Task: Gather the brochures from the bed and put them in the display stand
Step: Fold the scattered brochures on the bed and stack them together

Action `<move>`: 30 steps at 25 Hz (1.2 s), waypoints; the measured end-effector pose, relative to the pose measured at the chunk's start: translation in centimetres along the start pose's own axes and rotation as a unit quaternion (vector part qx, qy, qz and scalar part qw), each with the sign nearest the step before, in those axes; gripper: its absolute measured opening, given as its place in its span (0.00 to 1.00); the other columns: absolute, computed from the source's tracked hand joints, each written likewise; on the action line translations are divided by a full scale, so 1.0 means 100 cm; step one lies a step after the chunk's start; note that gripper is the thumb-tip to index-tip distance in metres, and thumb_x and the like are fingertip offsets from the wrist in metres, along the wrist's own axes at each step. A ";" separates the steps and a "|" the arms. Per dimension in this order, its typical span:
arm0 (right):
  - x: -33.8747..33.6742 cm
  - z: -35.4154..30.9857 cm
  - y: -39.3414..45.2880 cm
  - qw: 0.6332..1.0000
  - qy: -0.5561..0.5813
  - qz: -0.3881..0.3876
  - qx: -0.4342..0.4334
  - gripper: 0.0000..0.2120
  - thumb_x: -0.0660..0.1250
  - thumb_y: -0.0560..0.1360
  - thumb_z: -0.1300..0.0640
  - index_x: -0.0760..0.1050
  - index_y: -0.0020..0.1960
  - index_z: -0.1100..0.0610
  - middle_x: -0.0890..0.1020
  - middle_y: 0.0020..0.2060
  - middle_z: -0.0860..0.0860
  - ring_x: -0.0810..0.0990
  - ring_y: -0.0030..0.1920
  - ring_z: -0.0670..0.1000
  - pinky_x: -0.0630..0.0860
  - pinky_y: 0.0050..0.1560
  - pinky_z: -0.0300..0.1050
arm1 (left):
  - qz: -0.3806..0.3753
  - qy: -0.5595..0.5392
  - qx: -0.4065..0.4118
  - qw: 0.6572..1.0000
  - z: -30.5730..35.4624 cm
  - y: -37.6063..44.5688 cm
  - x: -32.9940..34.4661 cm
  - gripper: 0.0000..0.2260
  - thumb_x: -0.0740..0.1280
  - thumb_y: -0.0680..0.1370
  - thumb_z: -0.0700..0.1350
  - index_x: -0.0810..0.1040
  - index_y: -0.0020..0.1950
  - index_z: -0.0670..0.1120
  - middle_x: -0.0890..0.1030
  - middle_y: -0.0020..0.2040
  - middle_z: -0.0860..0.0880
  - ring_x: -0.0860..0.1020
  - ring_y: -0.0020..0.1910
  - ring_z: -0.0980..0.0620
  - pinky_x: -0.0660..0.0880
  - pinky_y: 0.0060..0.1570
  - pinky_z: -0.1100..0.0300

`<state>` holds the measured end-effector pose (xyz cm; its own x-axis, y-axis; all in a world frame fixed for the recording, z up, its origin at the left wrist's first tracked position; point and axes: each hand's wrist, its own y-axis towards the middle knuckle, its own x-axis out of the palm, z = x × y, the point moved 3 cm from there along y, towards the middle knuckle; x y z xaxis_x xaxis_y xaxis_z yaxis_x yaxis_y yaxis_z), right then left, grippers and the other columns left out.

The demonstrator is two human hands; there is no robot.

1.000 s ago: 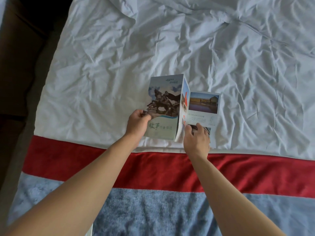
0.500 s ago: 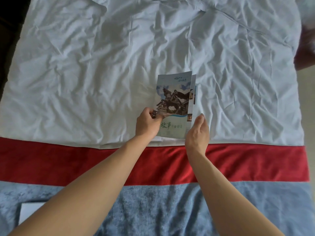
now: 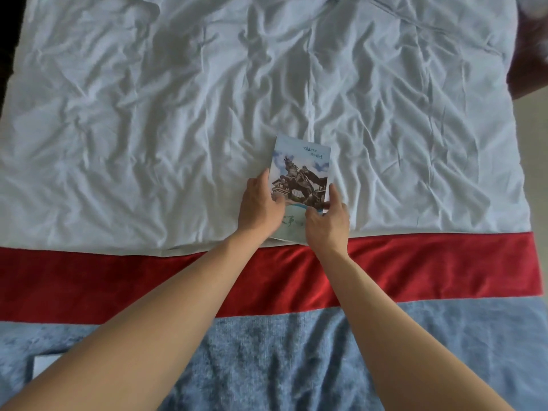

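A folded brochure (image 3: 301, 170) with a horse-and-rider statue on its cover lies on the white bed sheet (image 3: 178, 114), near the sheet's front edge. My left hand (image 3: 259, 203) holds its left edge, thumb on the cover. My right hand (image 3: 327, 219) pinches its lower right corner, thumb on top. The brochure is folded shut and its lower part is hidden under both hands. No display stand is in view.
A red band (image 3: 430, 262) and a blue-grey blanket (image 3: 281, 360) cover the near part of the bed. A white flat object (image 3: 41, 364) peeks out at the lower left, partly behind my left arm. Dark floor shows at the far left and upper right.
The brochure was open with its right panel spread out; that panel has been folded in and the brochure now lies shut. My right hand moved from the panel to the lower right corner.
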<state>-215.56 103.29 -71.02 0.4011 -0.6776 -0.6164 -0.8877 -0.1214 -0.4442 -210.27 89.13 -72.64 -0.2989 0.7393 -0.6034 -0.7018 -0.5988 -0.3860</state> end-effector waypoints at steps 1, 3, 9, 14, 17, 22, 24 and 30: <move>0.002 0.000 -0.004 1.000 0.008 0.000 0.012 0.33 0.65 0.76 0.58 0.61 0.79 0.48 0.77 0.60 0.56 0.74 0.61 0.54 0.70 0.62 0.47 | 0.009 0.006 0.000 1.000 -0.002 -0.004 -0.007 0.25 0.63 0.78 0.42 0.64 0.76 0.47 0.72 0.67 0.43 0.72 0.65 0.45 0.68 0.63 0.55; 0.007 -0.001 -0.015 0.998 0.042 -0.012 0.034 0.34 0.67 0.76 0.58 0.59 0.80 0.48 0.78 0.59 0.57 0.78 0.58 0.57 0.74 0.62 0.52 | 0.007 0.010 0.008 1.000 -0.008 -0.014 -0.022 0.24 0.63 0.77 0.39 0.66 0.73 0.48 0.75 0.65 0.45 0.75 0.63 0.45 0.71 0.58 0.54; 0.048 -0.007 -0.097 0.999 0.002 -0.046 -0.029 0.35 0.65 0.74 0.61 0.61 0.77 0.42 0.71 0.61 0.53 0.73 0.50 0.51 0.70 0.52 0.45 | 0.005 0.025 0.014 1.000 -0.063 -0.088 -0.075 0.19 0.63 0.73 0.34 0.66 0.62 0.47 0.76 0.51 0.48 0.78 0.47 0.43 0.73 0.42 0.51; 0.100 0.005 -0.203 0.984 -0.106 -0.119 -0.082 0.38 0.66 0.74 0.59 0.54 0.80 0.44 0.69 0.62 0.53 0.71 0.44 0.52 0.69 0.45 0.46 | 0.028 0.116 0.053 0.991 -0.146 -0.193 -0.117 0.33 0.68 0.75 0.39 0.58 0.78 0.47 0.71 0.59 0.42 0.77 0.45 0.44 0.71 0.37 0.51; 0.134 0.016 -0.284 0.952 -0.213 -0.172 -0.139 0.38 0.66 0.76 0.57 0.51 0.80 0.47 0.69 0.62 0.57 0.75 0.41 0.59 0.71 0.38 0.49 | 0.025 0.167 0.031 0.985 -0.204 -0.266 -0.144 0.35 0.68 0.77 0.43 0.55 0.81 0.52 0.70 0.55 0.43 0.76 0.44 0.42 0.75 0.35 0.48; 0.206 0.028 -0.393 0.895 -0.337 -0.232 -0.178 0.40 0.66 0.78 0.53 0.43 0.81 0.48 0.66 0.64 0.56 0.81 0.50 0.61 0.70 0.39 0.49 | 0.046 0.244 -0.026 0.968 -0.293 -0.353 -0.200 0.35 0.68 0.76 0.45 0.57 0.80 0.52 0.72 0.53 0.45 0.75 0.47 0.44 0.76 0.42 0.50; 0.229 0.029 -0.421 0.880 -0.359 -0.244 -0.191 0.41 0.66 0.78 0.51 0.42 0.81 0.48 0.66 0.63 0.55 0.80 0.51 0.60 0.72 0.40 0.50 | 0.042 0.258 -0.042 0.964 -0.324 -0.373 -0.216 0.35 0.69 0.75 0.46 0.58 0.80 0.52 0.72 0.53 0.46 0.75 0.48 0.45 0.76 0.45 0.51; 0.264 0.040 -0.442 0.852 -0.408 -0.253 -0.209 0.43 0.66 0.79 0.45 0.39 0.81 0.47 0.66 0.64 0.54 0.80 0.53 0.58 0.75 0.43 0.50 | 0.028 0.264 -0.042 0.963 -0.367 -0.380 -0.224 0.34 0.69 0.76 0.48 0.58 0.79 0.53 0.71 0.51 0.48 0.73 0.48 0.48 0.76 0.48 0.52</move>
<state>-164.86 93.70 -70.29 0.6286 0.2478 -0.7372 -0.4891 -0.6111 -0.6224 -153.12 84.02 -70.03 0.0515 0.4583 -0.8873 -0.6320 -0.6730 -0.3843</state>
